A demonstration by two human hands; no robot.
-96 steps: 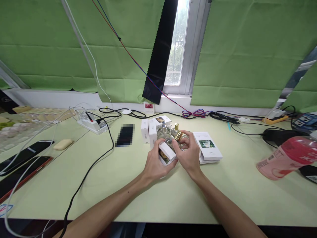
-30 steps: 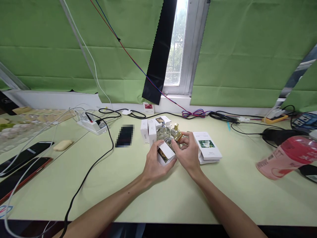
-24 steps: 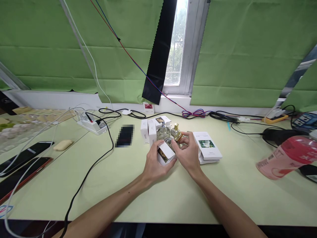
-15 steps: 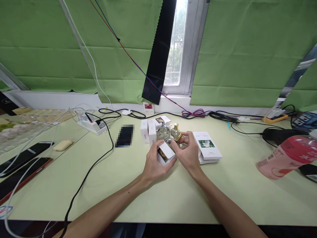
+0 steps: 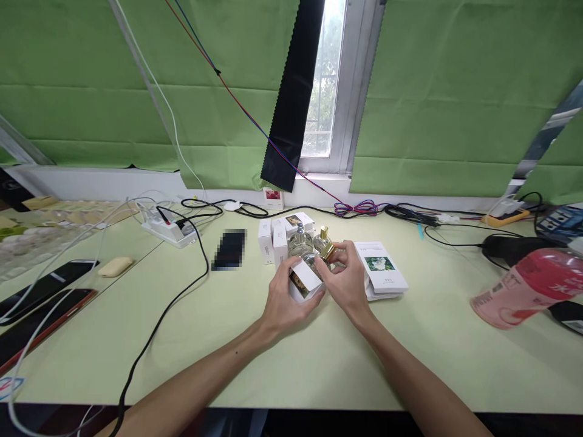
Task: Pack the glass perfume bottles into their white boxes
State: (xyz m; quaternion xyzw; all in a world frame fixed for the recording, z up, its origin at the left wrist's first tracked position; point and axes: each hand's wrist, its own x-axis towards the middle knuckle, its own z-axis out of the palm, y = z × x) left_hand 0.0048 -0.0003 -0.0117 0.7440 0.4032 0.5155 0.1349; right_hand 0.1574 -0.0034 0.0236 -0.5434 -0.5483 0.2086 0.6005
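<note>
My left hand [image 5: 283, 306] is wrapped around a small white box [image 5: 310, 276] with a dark flower picture on its side. In my right hand [image 5: 348, 282] is a tilted glass perfume bottle with a gold cap [image 5: 328, 250], pinched at the far side of the box. Its lower part is hidden by my fingers and the box, so I cannot tell whether it is inside. Just behind stand a clear bottle with a silvery cap [image 5: 299, 243] and another gold-capped bottle [image 5: 323, 234]. White cartons [image 5: 265, 241] stand upright left of them.
White boxes with a white-flower picture [image 5: 385, 276] lie right of my right hand. Farther right is a pink drink bottle [image 5: 523, 288]. A power strip [image 5: 170, 233], black cable [image 5: 157, 325] and phones [image 5: 43, 328] occupy the left. Wires run along the back wall.
</note>
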